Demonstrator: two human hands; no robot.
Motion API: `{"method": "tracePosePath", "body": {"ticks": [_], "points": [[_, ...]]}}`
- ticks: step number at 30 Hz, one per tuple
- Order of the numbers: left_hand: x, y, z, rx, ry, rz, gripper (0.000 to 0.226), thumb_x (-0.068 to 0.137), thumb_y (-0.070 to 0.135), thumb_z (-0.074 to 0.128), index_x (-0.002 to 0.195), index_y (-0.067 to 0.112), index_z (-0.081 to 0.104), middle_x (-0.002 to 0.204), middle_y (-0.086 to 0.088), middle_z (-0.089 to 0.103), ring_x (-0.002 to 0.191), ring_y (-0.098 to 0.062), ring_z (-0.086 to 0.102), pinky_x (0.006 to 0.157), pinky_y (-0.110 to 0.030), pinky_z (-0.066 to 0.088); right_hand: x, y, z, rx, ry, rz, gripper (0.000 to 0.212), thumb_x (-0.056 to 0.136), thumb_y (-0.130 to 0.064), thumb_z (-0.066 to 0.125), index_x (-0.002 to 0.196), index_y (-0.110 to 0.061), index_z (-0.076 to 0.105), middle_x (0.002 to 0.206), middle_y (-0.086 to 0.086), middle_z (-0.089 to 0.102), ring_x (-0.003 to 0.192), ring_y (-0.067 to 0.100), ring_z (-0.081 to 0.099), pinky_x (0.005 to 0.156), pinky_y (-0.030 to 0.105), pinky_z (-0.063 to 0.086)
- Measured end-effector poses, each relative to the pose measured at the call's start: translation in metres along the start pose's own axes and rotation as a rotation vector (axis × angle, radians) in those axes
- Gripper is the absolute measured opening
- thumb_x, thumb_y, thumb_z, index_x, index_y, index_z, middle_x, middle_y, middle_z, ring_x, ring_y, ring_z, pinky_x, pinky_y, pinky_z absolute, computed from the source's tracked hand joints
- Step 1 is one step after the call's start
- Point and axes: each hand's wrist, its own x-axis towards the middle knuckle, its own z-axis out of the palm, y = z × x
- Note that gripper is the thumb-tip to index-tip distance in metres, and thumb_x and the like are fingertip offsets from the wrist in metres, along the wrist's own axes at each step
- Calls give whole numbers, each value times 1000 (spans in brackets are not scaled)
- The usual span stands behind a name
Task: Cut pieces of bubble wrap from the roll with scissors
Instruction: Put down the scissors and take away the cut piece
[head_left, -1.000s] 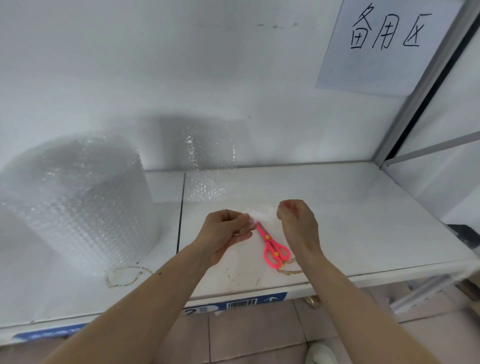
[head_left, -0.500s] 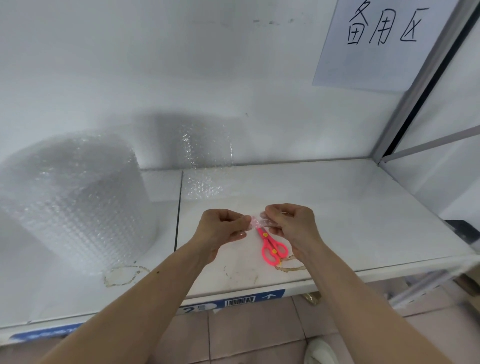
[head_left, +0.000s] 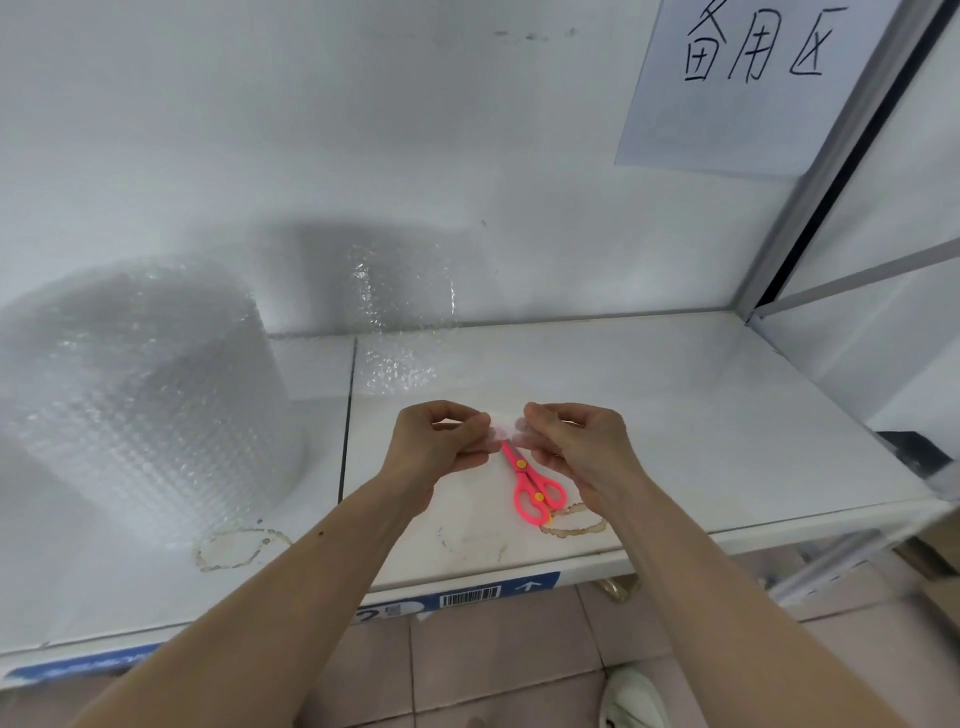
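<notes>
Fingers (head_left: 480, 423) of both hands are pinching a small bubble-wrap piece (head_left: 503, 432) just above the scissors (head_left: 531, 486); keeping it taut would aid handling, I judge.

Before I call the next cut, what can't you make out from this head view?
- Small bubble wrap piece: mostly covered by left hand and right hand; its size is unclear.
- Pink scissors: blade tips hidden behind that piece.
- Bubble wrap roll: left side cut off by the frame edge.
</notes>
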Motion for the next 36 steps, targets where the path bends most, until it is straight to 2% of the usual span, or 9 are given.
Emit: {"method": "tracePosePath", "body": {"ticks": [3, 5, 9, 12, 22, 27, 30, 33, 36], "points": [[4, 1, 10, -16, 6, 4, 20, 86, 6, 72, 102, 0, 63, 84, -19, 75, 76, -27, 75, 62, -27, 59, -1, -6, -9, 84, -7, 36, 25, 77, -2, 81, 98, 6, 69, 92, 23, 74, 78, 26, 76, 61, 24, 58], [10, 0, 20, -8, -3, 6, 18, 87, 6, 71, 100, -5, 66, 88, -22, 74, 77, -27, 75, 62, -25, 58, 4, -11, -18, 82, -2, 20, 23, 77, 0, 80, 96, 7, 69, 89, 23, 74, 71, 22, 75, 62, 23, 59], [27, -2, 48, 39, -10, 28, 21, 88, 12, 72, 96, -6, 64, 85, -21, 74, 77, -26, 75, 64, -28, 60, 26, -23, -42, -10, 36, -8, 27, 75, -6, 83, 97, 1, 69, 88, 17, 76, 69, 19, 76, 59, 25, 59], [46, -1, 76, 52, -20, 30, 17, 88, 15, 72, 89, 1, 62, 83, -18, 74, 74, -23, 75, 65, -30, 61, 49, -25, -68, -60, 92, -31, 31, 72, -11, 86, 96, 2, 70, 86, 16, 76, 69, 19, 75, 57, 24, 57], [135, -16, 177, 281, -70, 15, 24, 82, 19, 77, 90, 3, 61, 79, -15, 75, 64, -21, 74, 58, -28, 59, 142, -28, -171, -66, 137, -39, 21, 82, 0, 75, 100, 7, 68, 88, 19, 72, 69, 17, 74, 60, 18, 56], [195, -15, 224, 485, -83, 87, 18, 79, 19, 78, 84, 7, 65, 78, -10, 74, 60, -14, 67, 53, -24, 55, 200, -36, -208, -179, 269, -116, 23, 78, -4, 80, 96, 5, 69, 87, 17, 74, 68, 19, 74, 56, 19, 54], [231, -16, 254, 545, -68, 119, 17, 78, 15, 79, 84, 6, 67, 75, -12, 72, 58, -16, 67, 53, -26, 57, 236, -42, -224, -264, 373, -153, 18, 76, -6, 82, 87, -3, 68, 81, 13, 73, 62, 17, 72, 54, 21, 55], [265, -19, 281, 668, -36, 208, 11, 76, 13, 76, 75, 7, 67, 69, -11, 73, 62, -22, 71, 64, -35, 62, 269, -49, -238, -383, 450, -214, 19, 74, -9, 81, 87, -7, 68, 73, 9, 73, 66, 19, 73, 64, 28, 58], [293, -20, 308, 770, -42, 266, 10, 77, 15, 72, 70, 10, 68, 70, -10, 74, 65, -20, 68, 67, -31, 60, 297, -57, -254, -485, 510, -254, 19, 74, -9, 79, 91, -8, 70, 77, 8, 74, 76, 22, 74, 76, 33, 59]]}}
